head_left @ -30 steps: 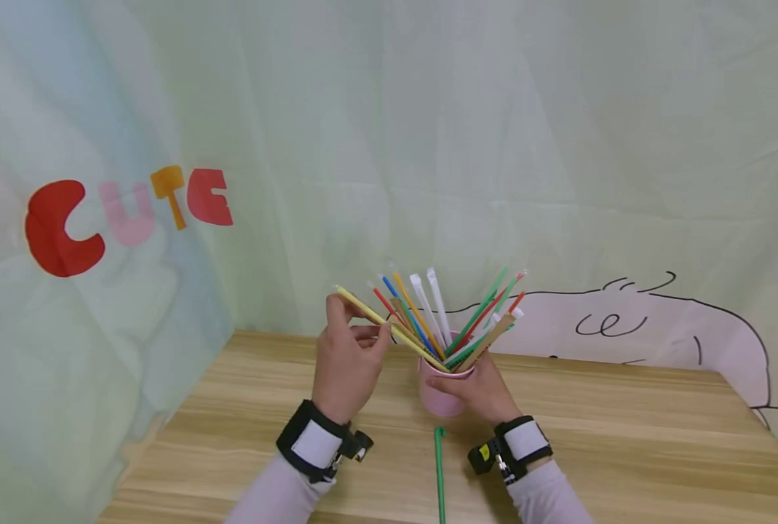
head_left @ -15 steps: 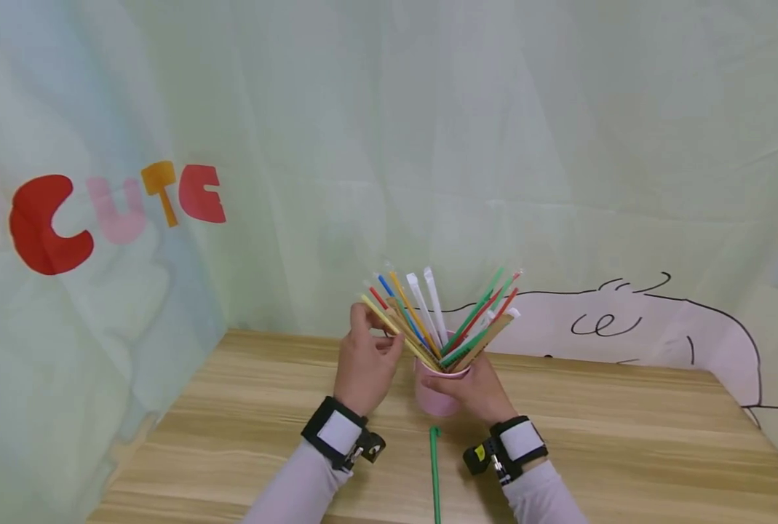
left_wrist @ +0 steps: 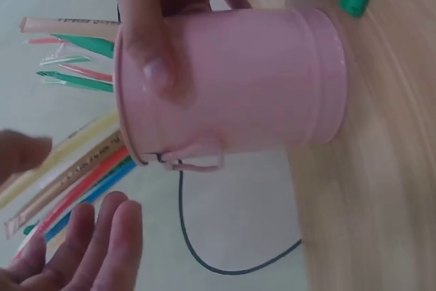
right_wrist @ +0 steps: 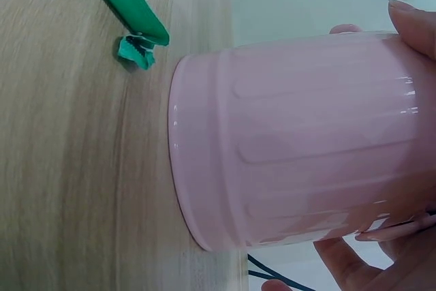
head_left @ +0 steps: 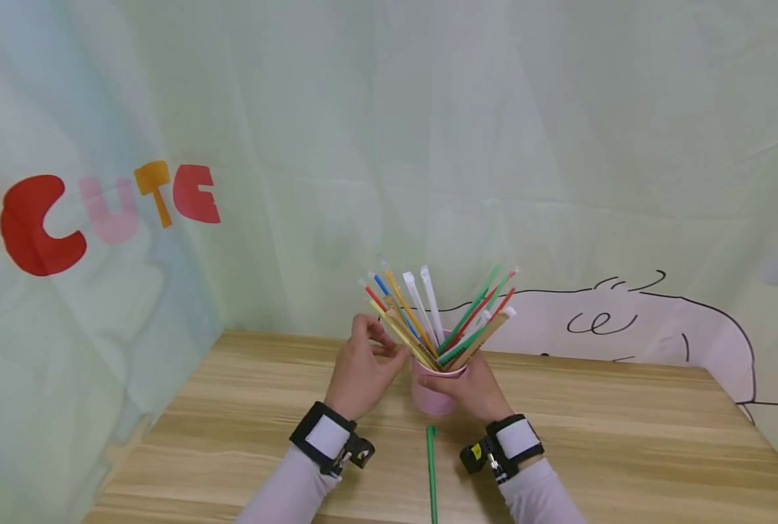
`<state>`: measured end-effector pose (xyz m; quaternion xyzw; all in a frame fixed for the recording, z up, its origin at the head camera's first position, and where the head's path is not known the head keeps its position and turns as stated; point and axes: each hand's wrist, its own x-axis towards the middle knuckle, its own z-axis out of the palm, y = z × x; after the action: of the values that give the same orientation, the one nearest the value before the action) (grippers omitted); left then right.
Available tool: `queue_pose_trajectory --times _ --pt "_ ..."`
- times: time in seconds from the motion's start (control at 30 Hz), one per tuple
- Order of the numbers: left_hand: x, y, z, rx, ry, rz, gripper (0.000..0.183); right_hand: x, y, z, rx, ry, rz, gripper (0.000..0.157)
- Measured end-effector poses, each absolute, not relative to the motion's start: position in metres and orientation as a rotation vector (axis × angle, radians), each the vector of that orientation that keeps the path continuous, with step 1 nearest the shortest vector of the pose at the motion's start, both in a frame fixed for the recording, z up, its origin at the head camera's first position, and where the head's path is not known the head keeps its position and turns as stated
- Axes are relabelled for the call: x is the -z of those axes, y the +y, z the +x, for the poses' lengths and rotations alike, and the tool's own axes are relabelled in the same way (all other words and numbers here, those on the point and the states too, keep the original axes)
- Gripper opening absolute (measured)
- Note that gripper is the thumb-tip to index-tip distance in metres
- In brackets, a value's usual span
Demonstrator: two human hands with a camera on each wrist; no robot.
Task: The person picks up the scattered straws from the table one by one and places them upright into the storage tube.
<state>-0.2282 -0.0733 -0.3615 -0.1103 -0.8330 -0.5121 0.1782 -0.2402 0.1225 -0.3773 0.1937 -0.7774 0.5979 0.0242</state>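
My right hand (head_left: 483, 389) grips a small pink bucket (left_wrist: 238, 80) near its rim, with the thumb across the near side. The bucket stands upright on the table. Wrapped straws fan out of its mouth: white, green, red, blue, orange, brown paper ones and a yellow straw (head_left: 398, 331) leaning left. Beside the yellow straw is my left hand (head_left: 362, 371), its thumb and fingers spread apart in the left wrist view with nothing pinched between them. A green straw (head_left: 431, 473) lies on the table in front of the bucket, its torn-looking end (right_wrist: 136, 51) towards it.
The wooden table (head_left: 624, 437) ends at a pale fabric backdrop (head_left: 493, 145) with a drawn figure. Coloured letters (head_left: 195, 195) show on the left side of the cloth. Each wrist wears a strapped camera (head_left: 362, 451).
My left hand has carried the yellow straw right and down into the bucket among the others, then let it go. The right hand keeps holding the bucket.
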Motion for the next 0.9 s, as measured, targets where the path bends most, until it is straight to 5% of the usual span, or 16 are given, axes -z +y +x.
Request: queue_pose_trajectory --times 0.53,0.9 --pt "0.402 -0.057 -0.251 1.564 -2.635 -0.582 0.108 0.378 0.127 -0.240 -1.767 -2.388 0.766 0.064" --pt "0.394 -0.037 -0.252 1.869 -2.388 -0.861 0.080 0.403 0.137 -0.258 -1.717 -2.409 0.798 0.070"
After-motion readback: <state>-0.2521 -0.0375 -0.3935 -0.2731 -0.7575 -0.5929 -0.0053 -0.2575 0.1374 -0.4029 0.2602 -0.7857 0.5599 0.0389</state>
